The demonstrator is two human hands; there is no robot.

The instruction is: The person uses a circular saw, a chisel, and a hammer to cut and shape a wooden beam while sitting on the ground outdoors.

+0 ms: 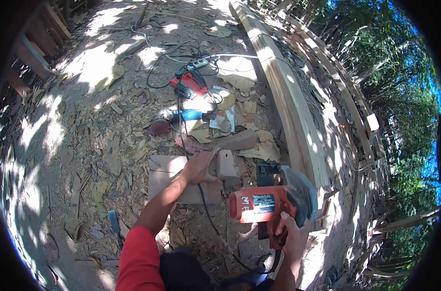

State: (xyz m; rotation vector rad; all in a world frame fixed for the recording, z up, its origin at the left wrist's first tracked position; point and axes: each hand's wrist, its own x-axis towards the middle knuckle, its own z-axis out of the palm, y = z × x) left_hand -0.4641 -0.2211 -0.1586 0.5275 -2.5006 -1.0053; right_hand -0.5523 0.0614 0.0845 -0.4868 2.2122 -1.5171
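Red saw (254,206) gripped, I seem to be readying a cut.
My right hand (292,234) wraps around it at five o'clock; at eight lies the pale board (163,172); at six, the wood block (226,164), my left hand (199,167) spread wide beside it. Next likely calls for clear fingers.

Dirt ground (42,133) bears dry leaves (237,83), a blue grinder (190,115) — and a pale board (158,180).

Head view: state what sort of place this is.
Probably an outdoor woodworking spot: a red circular saw in the right hand, a long timber beam and green trees beyond it.
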